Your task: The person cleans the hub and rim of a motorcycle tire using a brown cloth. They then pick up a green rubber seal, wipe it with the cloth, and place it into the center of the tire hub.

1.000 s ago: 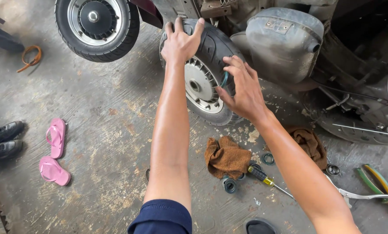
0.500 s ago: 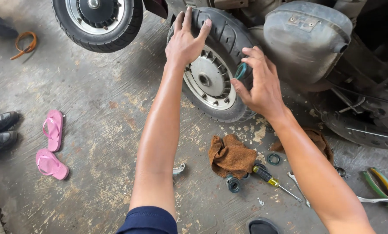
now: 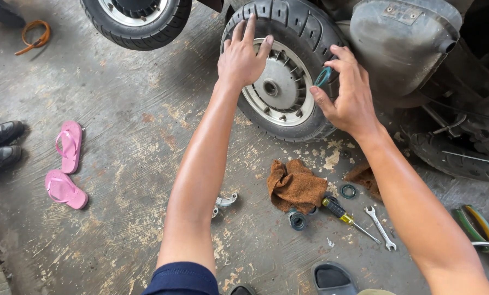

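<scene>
Closer now to the small wheel (image 3: 281,76) than before. Left hand (image 3: 243,57) spread flat on the rim, gripping nothing. Right hand (image 3: 347,97) just right of the hub, pinching a green ring (image 3: 322,76) between thumb and fingertips against the tyre.

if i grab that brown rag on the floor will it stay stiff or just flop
The brown rag would probably flop: it lies crumpled in soft folds on the concrete floor. It looks light, so unlikely to roll or slide. Its lower edge seems to touch the dark ring-shaped part, which might get nudged.
</scene>
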